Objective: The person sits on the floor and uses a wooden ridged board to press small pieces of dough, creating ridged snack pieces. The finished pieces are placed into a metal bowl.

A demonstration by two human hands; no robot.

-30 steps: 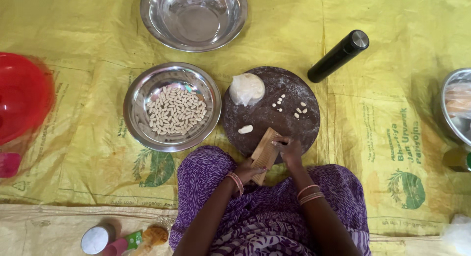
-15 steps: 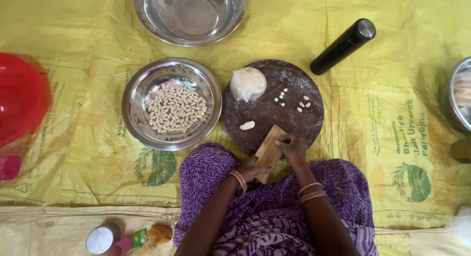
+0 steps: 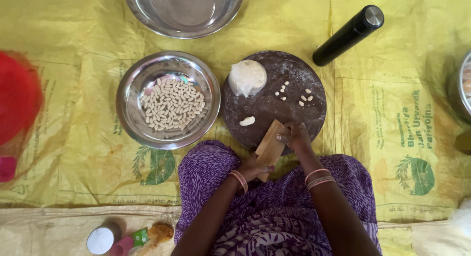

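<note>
Head view: looking straight down at a person sitting on a yellow woven mat (image 3: 343,114), a purple patterned garment (image 3: 274,221) covering the lap.
Wooden block (image 3: 269,147): lying tilted at the near edge of the dark round board (image 3: 274,96), reaching from the board down toward the lap.
Left hand (image 3: 255,166): gripping the lower end of the wooden block, fingers curling closed around it.
Right hand (image 3: 296,137): pressing on the upper end of the block, fingertips bunching together against its surface; whether anything is sitting under them cannot be told.
Dough lump (image 3: 247,77): resting on the far left part of the board.
Small dough pieces (image 3: 297,95): lying scattered on the board's right side, well apart from one longer piece (image 3: 247,121) near the block.
Steel plate (image 3: 132,109): sitting just left of the board, holding a heap of shaped pieces (image 3: 171,104).
Empty steel bowl (image 3: 184,11): standing beyond the plate.
Black cylindrical bottle (image 3: 348,34): lying on the mat beyond the board's right edge.
Red basin (image 3: 17,96): showing at the left edge.
</note>
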